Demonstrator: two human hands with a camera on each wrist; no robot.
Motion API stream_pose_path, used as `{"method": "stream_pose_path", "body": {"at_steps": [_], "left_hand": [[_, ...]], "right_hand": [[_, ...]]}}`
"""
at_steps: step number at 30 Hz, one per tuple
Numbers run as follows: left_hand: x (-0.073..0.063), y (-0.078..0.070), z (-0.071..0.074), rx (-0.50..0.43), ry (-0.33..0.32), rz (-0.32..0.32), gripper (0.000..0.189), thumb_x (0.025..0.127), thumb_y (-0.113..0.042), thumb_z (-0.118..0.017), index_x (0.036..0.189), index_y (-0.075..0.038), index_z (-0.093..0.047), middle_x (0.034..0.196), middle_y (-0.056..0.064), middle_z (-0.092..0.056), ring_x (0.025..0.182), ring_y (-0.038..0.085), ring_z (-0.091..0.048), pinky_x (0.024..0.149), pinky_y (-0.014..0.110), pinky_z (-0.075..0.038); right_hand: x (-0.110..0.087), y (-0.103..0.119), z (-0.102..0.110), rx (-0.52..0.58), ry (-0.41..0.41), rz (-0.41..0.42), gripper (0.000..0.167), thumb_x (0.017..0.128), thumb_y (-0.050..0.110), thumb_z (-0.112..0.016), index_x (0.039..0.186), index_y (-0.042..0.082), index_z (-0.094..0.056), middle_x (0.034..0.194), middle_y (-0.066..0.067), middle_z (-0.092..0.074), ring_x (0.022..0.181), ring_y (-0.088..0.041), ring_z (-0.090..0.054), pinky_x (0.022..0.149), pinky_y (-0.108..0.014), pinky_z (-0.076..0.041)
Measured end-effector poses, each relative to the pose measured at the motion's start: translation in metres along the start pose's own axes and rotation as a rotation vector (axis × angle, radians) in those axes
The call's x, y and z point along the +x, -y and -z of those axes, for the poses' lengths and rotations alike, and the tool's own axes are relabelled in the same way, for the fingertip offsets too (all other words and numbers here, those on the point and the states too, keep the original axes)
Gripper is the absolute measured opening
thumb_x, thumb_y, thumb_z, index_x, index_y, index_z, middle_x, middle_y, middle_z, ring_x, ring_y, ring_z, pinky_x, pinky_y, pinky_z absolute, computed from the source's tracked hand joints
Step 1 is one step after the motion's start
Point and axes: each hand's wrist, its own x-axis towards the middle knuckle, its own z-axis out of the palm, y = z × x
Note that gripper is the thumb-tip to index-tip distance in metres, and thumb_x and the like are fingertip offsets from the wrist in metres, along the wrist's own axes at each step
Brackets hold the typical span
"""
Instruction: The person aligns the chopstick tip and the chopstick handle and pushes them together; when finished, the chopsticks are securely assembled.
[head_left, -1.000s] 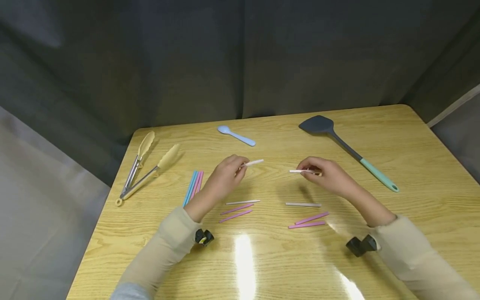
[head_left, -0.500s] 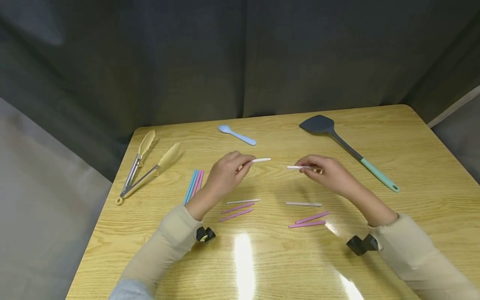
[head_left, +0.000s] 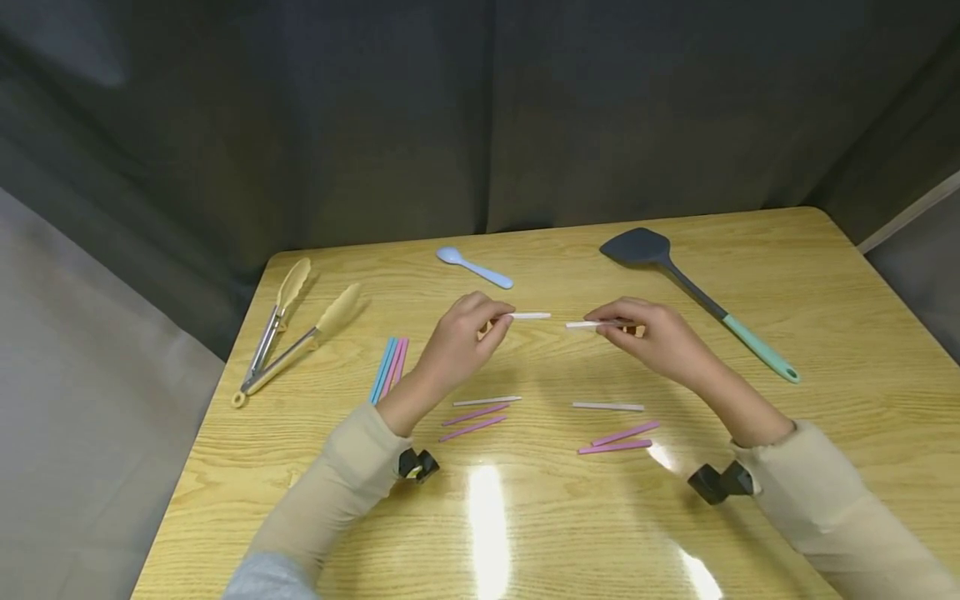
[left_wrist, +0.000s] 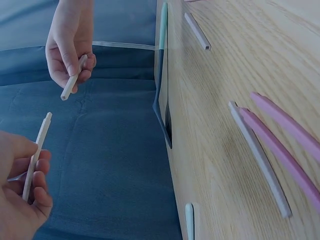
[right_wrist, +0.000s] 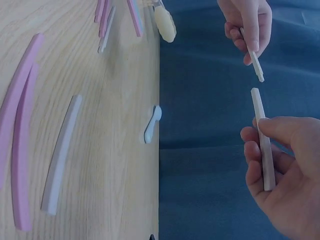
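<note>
Left hand [head_left: 461, 337]: fingers curled in, thumb and fingertips pinching one slim white stick, with no gap left in the grip.
Left stick [head_left: 530, 316]: raised above the table [head_left: 390, 533], its narrower stepped tip pointing right; the grip sits back from that tip, probably to leave it bare and in sight.
Right hand [head_left: 663, 337]: likewise curled, thumb against fingers round a second white stick.
Right stick [head_left: 581, 325]: also off the table, its blunt end facing left; being held well behind that end likely keeps the fingers from covering it.
Gap between tips: near each other, not touching, roughly in line; whether the blunt end is hollow is too small to tell.
Left set: one white stick [head_left: 487, 401] above two pink sticks [head_left: 474, 429], seemingly sorted by colour.
Right set: another white stick [head_left: 608, 407] above two pink rods [head_left: 615, 447] that converge at one end; the matching make-up suggests one set per hand.
Side bundle: blue sticks [head_left: 382, 371] and pink ones [head_left: 393, 367] beside the left forearm, perhaps parked out of the way.
Utensils: tongs [head_left: 285, 363], spoon [head_left: 480, 271] and spatula [head_left: 693, 289] around the edges, apparently leaving the middle for the sticks.
</note>
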Motion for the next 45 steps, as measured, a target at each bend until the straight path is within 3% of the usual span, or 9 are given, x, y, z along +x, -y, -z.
{"method": "stream_pose_path", "body": {"at_steps": [8,15,23,30,37,45], "left_hand": [[0.002,-0.005,0.000,-0.035,-0.006,0.011,0.012,0.087,-0.010,-0.058,0.093,-0.004,-0.066,0.081,0.002,-0.058,0.068,0.014,-0.049,0.060,0.020,-0.041],[0.000,-0.007,-0.001,-0.050,0.000,0.017,0.012,0.086,-0.010,-0.059,0.092,-0.003,-0.067,0.081,0.002,-0.060,0.059,0.009,-0.042,0.052,0.019,-0.037],[0.000,-0.009,-0.003,-0.053,0.022,0.038,0.013,0.087,-0.011,-0.058,0.092,-0.003,-0.068,0.080,0.001,-0.059,0.059,0.008,-0.040,0.052,0.019,-0.036],[0.000,-0.009,-0.006,-0.068,0.017,0.024,0.012,0.086,-0.009,-0.058,0.091,-0.003,-0.068,0.079,0.001,-0.058,0.058,0.008,-0.040,0.051,0.019,-0.036],[0.000,-0.009,-0.008,-0.121,0.008,0.010,0.011,0.085,-0.008,-0.060,0.090,-0.002,-0.068,0.077,0.002,-0.058,0.057,0.008,-0.041,0.051,0.019,-0.036],[-0.001,-0.009,-0.010,-0.152,0.004,0.007,0.010,0.084,-0.007,-0.061,0.088,-0.001,-0.068,0.077,0.003,-0.058,0.059,0.009,-0.042,0.052,0.019,-0.037]], "right_hand": [[0.002,0.006,0.003,-0.007,-0.006,-0.047,0.015,0.086,0.010,-0.059,0.099,0.008,-0.066,0.085,0.000,-0.062,0.072,-0.010,-0.053,0.060,-0.026,-0.045],[0.001,0.010,0.002,-0.019,-0.042,0.010,0.013,0.084,0.006,-0.061,0.096,0.007,-0.067,0.082,0.002,-0.062,0.068,-0.007,-0.051,0.058,-0.022,-0.045],[-0.001,0.010,0.000,-0.017,-0.063,0.052,0.013,0.083,0.004,-0.062,0.095,0.007,-0.067,0.078,0.004,-0.059,0.062,-0.005,-0.045,0.054,-0.021,-0.041],[-0.001,0.011,-0.001,-0.006,-0.094,0.089,0.014,0.080,0.000,-0.063,0.093,0.005,-0.067,0.077,0.004,-0.060,0.064,-0.003,-0.049,0.055,-0.019,-0.045],[-0.002,0.009,-0.002,0.039,-0.103,0.097,0.013,0.080,0.000,-0.064,0.091,0.005,-0.068,0.076,0.003,-0.060,0.065,-0.003,-0.051,0.056,-0.017,-0.045],[-0.004,0.010,0.000,0.151,-0.064,0.054,0.014,0.081,0.003,-0.064,0.093,0.006,-0.069,0.078,-0.002,-0.061,0.065,-0.005,-0.057,0.056,-0.019,-0.047]]}}
